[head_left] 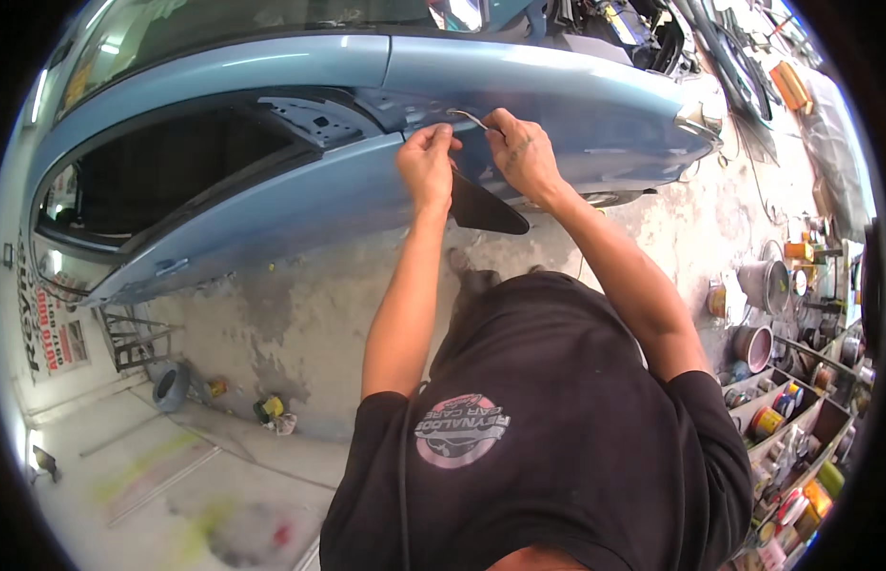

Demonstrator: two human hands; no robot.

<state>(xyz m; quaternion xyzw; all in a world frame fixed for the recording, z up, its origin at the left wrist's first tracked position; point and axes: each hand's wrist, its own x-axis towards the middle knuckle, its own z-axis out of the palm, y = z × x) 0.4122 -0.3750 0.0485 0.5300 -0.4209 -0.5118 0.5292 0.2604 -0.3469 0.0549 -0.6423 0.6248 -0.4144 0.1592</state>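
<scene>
My left hand (426, 167) is closed on a black triangular panel (486, 205), which hangs down to the right below the fingers. My right hand (524, 157), just right of it, grips a thin, bent light-coloured piece (467, 115) that reaches left above my left fingertips; whether it is a tool or a wire I cannot make out. Both hands are in front of the side of a light blue car (595, 114), near the front corner of its side window, where an inner metal frame with holes (305, 122) shows.
An open engine bay (633, 29) lies at the top. Cans and trays (767, 419) crowd the right side. A metal step ladder (138, 338) and a grey container (170, 388) stand at the left on the concrete floor (272, 352).
</scene>
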